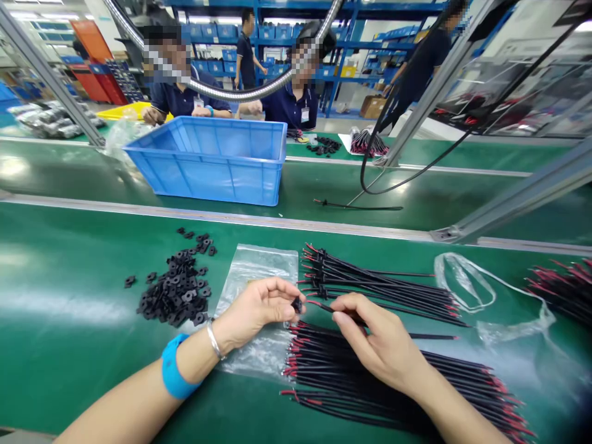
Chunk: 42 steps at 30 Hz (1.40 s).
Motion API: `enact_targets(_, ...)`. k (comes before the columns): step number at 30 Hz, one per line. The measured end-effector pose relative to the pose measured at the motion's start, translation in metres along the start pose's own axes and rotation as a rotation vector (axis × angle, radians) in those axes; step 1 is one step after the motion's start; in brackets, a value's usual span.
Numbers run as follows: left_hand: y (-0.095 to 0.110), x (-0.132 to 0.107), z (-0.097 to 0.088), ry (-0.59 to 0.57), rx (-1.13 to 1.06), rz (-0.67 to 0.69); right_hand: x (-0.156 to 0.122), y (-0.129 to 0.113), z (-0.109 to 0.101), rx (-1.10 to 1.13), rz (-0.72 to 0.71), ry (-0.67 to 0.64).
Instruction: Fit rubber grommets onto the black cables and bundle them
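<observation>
Between the thumb and fingers of my left hand [266, 302] is a small black plastic part [296, 304]. My right hand [374, 336] pinches a black cable [325, 306] near its red-tipped end, which points at the black part with a slight gap. Under my right hand lies a wide bundle of black cables [351, 364] with red ends. Beyond it rests a smaller group of cables [383, 287], several with black parts on them near their left ends. A pile of loose black parts [173, 293] sits left of my left hand. A clear plastic bag [259, 354] lies beneath that hand.
A blue bin [213, 179] stands past the metal rail [222, 217]. Metal posts rise at both sides, and a flexible metal hose [245, 94] arcs overhead. More cables [562, 287] lie at far right beside a clear plastic strip [465, 280]. Several people are across the bench.
</observation>
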<state>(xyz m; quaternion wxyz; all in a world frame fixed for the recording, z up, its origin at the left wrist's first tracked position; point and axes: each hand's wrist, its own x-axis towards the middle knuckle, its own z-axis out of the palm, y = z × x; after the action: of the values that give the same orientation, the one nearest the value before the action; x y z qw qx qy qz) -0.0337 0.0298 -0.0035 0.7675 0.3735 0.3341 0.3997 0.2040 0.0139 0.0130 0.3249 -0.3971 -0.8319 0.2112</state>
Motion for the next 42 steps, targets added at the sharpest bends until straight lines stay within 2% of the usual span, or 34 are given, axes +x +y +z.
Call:
enact_targets(5,-0.001,0.000,0.001,0.023,0.007,-0.003,-0.004,0.004,0.011,-0.023,-0.077,0.043)
enact_targets(9,-0.001,0.000,0.001,0.057,0.039,-0.015,-0.006,0.005,0.012,-0.041,-0.096,0.037)
enact_targets(14,0.000,-0.002,0.004,0.076,0.121,-0.035,-0.007,0.005,0.012,-0.102,-0.111,0.091)
enact_targets(20,-0.005,-0.007,0.016,0.112,0.211,-0.030,-0.011,-0.004,0.019,-0.109,-0.201,0.052)
enact_targets(24,-0.006,-0.010,0.023,0.150,0.170,-0.033,-0.012,-0.008,0.021,-0.104,-0.200,0.128)
enact_targets(30,-0.009,-0.011,0.022,0.152,0.192,-0.068,-0.015,-0.010,0.019,-0.262,-0.305,0.149)
enact_targets(33,-0.009,-0.012,0.025,0.156,0.249,0.007,-0.018,-0.010,0.020,-0.249,-0.292,0.134)
enact_targets(38,-0.003,-0.018,0.031,0.156,0.655,0.290,-0.019,-0.012,0.021,-0.192,-0.261,0.080)
enact_targets(42,-0.004,-0.019,0.030,0.107,0.765,0.377,-0.018,-0.016,0.020,-0.178,-0.252,0.064)
